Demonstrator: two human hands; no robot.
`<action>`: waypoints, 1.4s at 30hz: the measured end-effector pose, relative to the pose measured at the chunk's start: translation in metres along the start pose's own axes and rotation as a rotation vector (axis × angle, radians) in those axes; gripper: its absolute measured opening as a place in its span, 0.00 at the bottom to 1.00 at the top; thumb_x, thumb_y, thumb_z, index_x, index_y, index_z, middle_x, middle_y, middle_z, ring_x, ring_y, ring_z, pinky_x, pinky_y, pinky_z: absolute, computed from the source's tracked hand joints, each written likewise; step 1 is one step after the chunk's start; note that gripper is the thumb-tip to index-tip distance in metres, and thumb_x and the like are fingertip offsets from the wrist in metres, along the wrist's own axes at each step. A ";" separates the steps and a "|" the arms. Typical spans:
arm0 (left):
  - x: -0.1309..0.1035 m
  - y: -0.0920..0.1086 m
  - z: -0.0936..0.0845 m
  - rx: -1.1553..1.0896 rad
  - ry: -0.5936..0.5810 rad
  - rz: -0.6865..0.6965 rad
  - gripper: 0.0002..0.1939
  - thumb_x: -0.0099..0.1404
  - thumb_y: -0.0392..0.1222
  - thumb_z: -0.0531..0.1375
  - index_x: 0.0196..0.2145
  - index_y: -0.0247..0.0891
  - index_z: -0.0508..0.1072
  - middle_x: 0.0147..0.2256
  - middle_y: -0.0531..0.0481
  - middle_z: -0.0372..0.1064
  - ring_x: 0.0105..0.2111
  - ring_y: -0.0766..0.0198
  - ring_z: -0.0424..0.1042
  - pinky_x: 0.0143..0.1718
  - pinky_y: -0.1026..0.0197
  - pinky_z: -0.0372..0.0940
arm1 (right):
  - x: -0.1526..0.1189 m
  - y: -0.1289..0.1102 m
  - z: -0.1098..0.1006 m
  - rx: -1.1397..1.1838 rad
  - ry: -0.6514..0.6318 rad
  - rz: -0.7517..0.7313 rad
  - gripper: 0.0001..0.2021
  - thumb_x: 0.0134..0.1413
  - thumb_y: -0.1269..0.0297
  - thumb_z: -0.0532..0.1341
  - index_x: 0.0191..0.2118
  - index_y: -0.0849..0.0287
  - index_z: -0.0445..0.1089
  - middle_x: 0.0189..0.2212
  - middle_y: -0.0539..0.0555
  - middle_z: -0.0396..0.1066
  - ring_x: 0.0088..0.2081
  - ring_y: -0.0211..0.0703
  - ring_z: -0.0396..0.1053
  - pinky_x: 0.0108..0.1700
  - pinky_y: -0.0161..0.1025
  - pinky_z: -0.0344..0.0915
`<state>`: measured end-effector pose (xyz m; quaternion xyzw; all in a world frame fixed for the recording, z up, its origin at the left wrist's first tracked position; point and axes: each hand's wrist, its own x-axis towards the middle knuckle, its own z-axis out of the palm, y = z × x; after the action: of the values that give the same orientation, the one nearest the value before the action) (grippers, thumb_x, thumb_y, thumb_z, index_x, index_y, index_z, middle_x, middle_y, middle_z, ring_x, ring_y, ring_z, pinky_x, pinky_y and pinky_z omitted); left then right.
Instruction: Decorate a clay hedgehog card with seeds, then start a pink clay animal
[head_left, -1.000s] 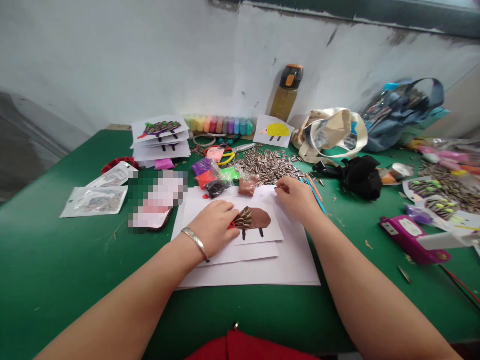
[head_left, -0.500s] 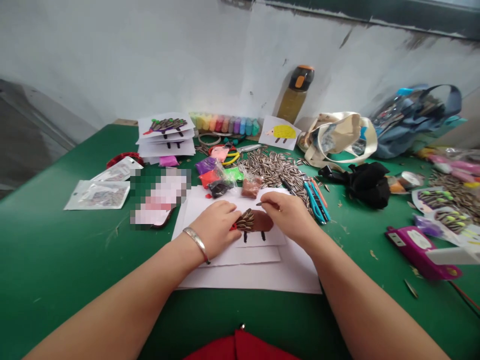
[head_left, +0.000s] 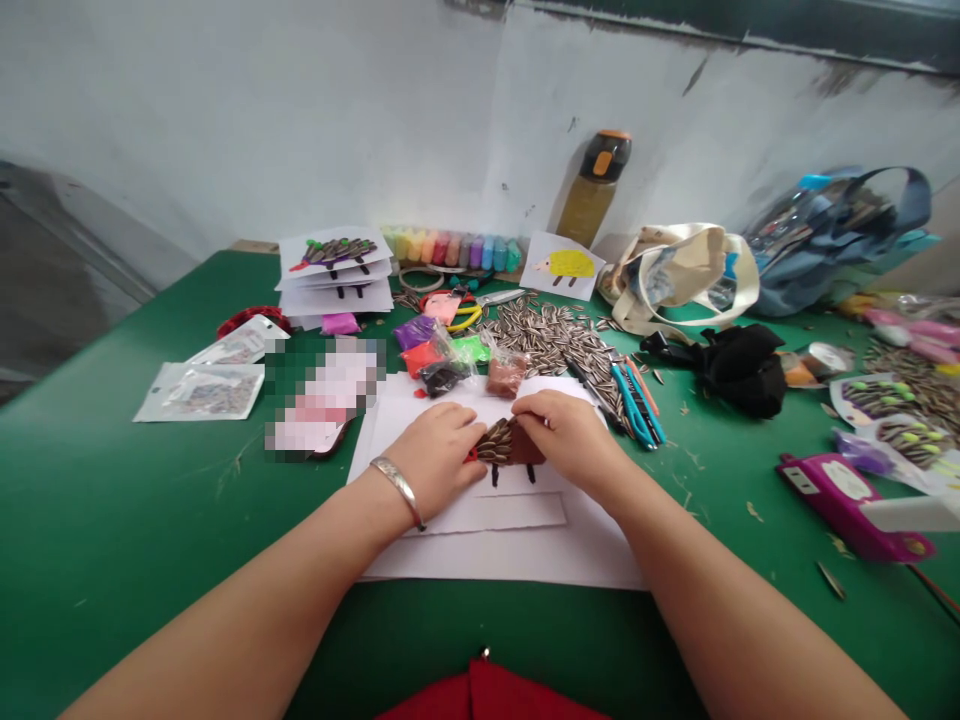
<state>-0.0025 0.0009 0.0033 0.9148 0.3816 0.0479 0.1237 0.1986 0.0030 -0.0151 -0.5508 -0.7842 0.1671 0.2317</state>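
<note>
On white paper (head_left: 517,555) in front of me lies a hedgehog of brown clay (head_left: 526,446) with short black legs. Overlapping sunflower seeds (head_left: 496,443) are set into its left half, and a bit of red shows at its left end. My left hand (head_left: 439,452), with a silver bangle at the wrist, rests on the paper with fingers spread, its fingertips by the seeded end. My right hand (head_left: 568,436) pinches a sunflower seed at the brown clay beside the last seeds; its fingers mostly hide the seed and cover the clay's right end.
Behind the paper are bagged clay pieces (head_left: 506,375) and a heap of loose sunflower seeds (head_left: 551,332). A blue box cutter (head_left: 636,405) lies to the right, near a magenta glue-gun-like tool (head_left: 847,505). Stacked pictures (head_left: 335,285), a bottle (head_left: 592,190) and bags (head_left: 682,275) stand at the back.
My right hand has moved slightly left and down, bringing the pinched seed from above the clay to its surface. My left hand stays in place on the paper.
</note>
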 end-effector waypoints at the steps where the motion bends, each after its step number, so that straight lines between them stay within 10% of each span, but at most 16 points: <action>1: 0.000 0.000 0.000 0.002 0.000 -0.001 0.05 0.61 0.40 0.58 0.35 0.36 0.69 0.36 0.46 0.65 0.38 0.57 0.63 0.40 0.56 0.60 | 0.000 0.000 0.000 -0.009 -0.002 0.002 0.10 0.56 0.71 0.55 0.36 0.56 0.74 0.35 0.53 0.74 0.38 0.42 0.69 0.41 0.37 0.61; 42: 0.000 0.000 0.001 -0.024 0.013 0.003 0.07 0.61 0.40 0.58 0.37 0.37 0.69 0.37 0.46 0.65 0.40 0.56 0.63 0.44 0.54 0.59 | 0.003 -0.005 0.004 -0.109 -0.102 -0.014 0.10 0.57 0.70 0.54 0.37 0.59 0.73 0.31 0.54 0.69 0.34 0.41 0.65 0.37 0.35 0.56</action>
<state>-0.0025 0.0003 0.0026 0.9135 0.3803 0.0585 0.1322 0.1920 0.0039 -0.0154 -0.5479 -0.8068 0.1503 0.1623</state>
